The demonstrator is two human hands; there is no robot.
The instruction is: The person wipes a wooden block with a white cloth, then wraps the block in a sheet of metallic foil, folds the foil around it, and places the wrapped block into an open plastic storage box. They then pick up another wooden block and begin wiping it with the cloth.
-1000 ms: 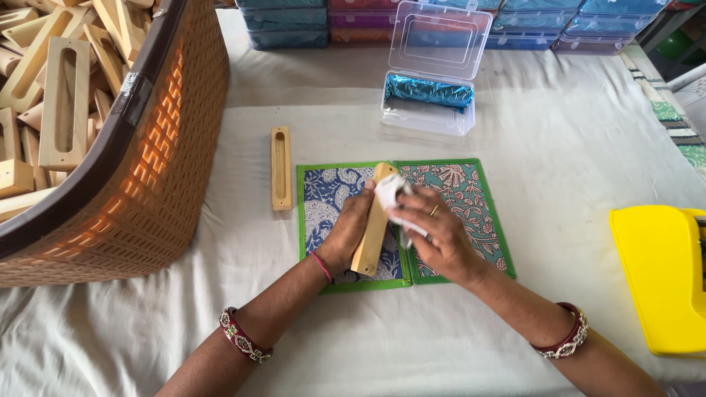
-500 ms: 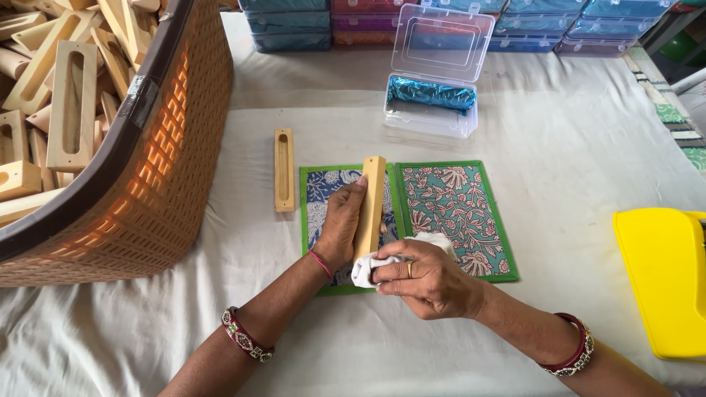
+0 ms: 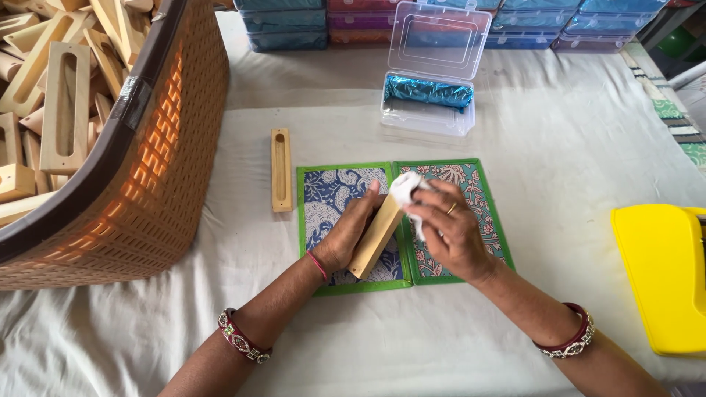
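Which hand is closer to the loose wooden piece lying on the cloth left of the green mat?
Left. The left hand holds a wooden block just right of the slotted wooden piece. The right hand, pressing a white cloth, sits farther right.

Left hand [image 3: 346,239] grips a plain wooden block [image 3: 376,235] tilted over the open patterned folder [image 3: 471,220]; right hand [image 3: 448,231] presses a white cloth [image 3: 406,190] to the block's upper end. Wicker basket [image 3: 158,169] at the cloth-covered table's [image 3: 551,147] left edge.
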